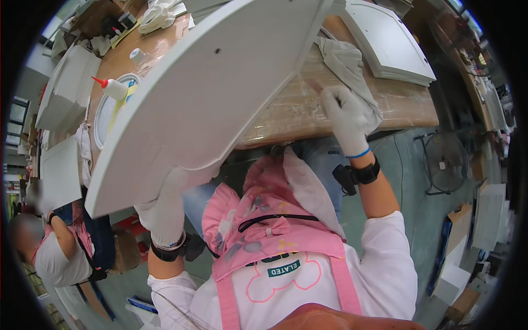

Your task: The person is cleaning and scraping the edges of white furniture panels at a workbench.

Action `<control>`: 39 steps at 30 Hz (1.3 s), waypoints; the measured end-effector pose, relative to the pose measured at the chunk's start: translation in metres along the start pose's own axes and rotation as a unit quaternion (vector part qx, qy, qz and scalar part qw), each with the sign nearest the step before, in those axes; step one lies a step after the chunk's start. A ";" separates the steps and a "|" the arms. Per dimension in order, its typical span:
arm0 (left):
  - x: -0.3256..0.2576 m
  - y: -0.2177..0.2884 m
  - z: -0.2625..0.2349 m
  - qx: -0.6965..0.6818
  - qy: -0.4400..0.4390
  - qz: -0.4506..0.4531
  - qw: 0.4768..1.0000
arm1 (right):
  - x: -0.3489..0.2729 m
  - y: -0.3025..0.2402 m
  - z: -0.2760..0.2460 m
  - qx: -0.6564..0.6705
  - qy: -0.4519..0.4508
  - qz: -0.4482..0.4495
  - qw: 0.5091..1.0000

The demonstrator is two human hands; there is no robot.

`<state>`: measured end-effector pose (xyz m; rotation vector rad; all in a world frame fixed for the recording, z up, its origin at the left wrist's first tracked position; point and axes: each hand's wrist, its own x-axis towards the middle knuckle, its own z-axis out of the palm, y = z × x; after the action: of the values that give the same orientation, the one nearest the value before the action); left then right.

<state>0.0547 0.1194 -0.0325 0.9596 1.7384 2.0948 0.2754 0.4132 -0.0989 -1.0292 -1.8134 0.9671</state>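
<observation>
The left hand [165, 212] grips the tilted white panel [203, 93] over the workbench's [407, 104] near edge. The right hand [345, 116] presses a grey cloth [346, 66] there; wiping looks unfinished.

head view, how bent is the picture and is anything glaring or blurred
Head view: strong fisheye, the white panel and workbench edges curve toward a black rim; plastic film on the bench glints; the person at lower left is blurred; left hand and right hand look sharp.

I see a large white panel [203, 93] with a curved edge and one small dark hole tilted up off the plastic-wrapped wooden workbench [407, 104], while a grey-white cloth [344, 63] lies crumpled on the bench just right of it.
</observation>
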 end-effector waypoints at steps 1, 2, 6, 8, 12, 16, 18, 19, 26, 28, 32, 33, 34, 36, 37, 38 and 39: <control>0.000 0.005 0.009 0.001 -0.001 -0.001 1.000 | -0.009 0.006 0.006 0.000 0.001 0.002 1.000; -0.001 0.014 0.020 0.080 -0.003 -0.021 0.997 | -0.017 0.010 0.015 -0.066 0.003 -0.063 0.996; -0.002 0.011 0.030 0.141 -0.008 0.017 0.990 | -0.026 0.002 0.047 -0.186 -0.019 -0.096 0.978; 0.004 0.008 0.027 0.171 -0.002 0.021 0.985 | -0.022 0.004 0.058 -0.190 -0.007 -0.111 0.976; 0.016 0.007 0.028 0.200 0.034 0.023 0.979 | -0.006 0.008 0.070 -0.239 0.010 -0.156 0.958; 0.021 0.005 0.027 0.110 0.098 -0.035 0.988 | 0.003 0.006 0.077 -0.357 -0.038 -0.159 0.920; 0.023 0.001 0.025 0.092 0.084 -0.016 0.992 | 0.005 -0.002 0.077 -0.380 -0.076 -0.141 0.911; 0.022 0.001 0.025 0.092 0.085 -0.018 0.992 | 0.005 -0.006 0.076 -0.402 -0.113 -0.122 0.901; 0.021 -0.003 0.020 0.115 0.065 0.002 0.991 | 0.009 -0.018 0.073 -0.370 -0.165 -0.123 0.906; 0.024 -0.006 0.020 0.092 0.071 0.015 0.993 | 0.005 -0.021 0.072 -0.343 -0.206 -0.149 0.904; 0.026 -0.011 0.017 0.047 0.065 0.017 0.997 | 0.010 -0.017 0.072 -0.326 -0.171 -0.116 0.923; 0.026 -0.011 0.016 0.040 0.055 0.018 0.998 | 0.012 -0.015 0.073 -0.322 -0.166 -0.119 0.924; 0.025 -0.012 0.014 0.040 0.056 0.017 0.998 | 0.013 -0.015 0.074 -0.318 -0.160 -0.122 0.926; 0.021 -0.015 0.009 0.022 0.055 0.010 0.998 | 0.009 -0.023 0.076 -0.333 -0.192 -0.121 0.915; 0.021 -0.015 0.011 0.022 0.057 0.009 0.998 | 0.007 -0.027 0.076 -0.346 -0.222 -0.120 0.904; 0.022 -0.013 0.016 0.011 0.072 0.010 0.997 | 0.006 -0.028 0.075 -0.347 -0.223 -0.121 0.903; 0.023 -0.012 0.018 -0.001 0.086 0.013 0.996 | 0.007 -0.029 0.074 -0.328 -0.231 -0.133 0.906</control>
<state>0.0463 0.1501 -0.0348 0.8250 1.8121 2.2553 0.1988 0.3922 -0.0988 -0.9335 -2.7072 0.4420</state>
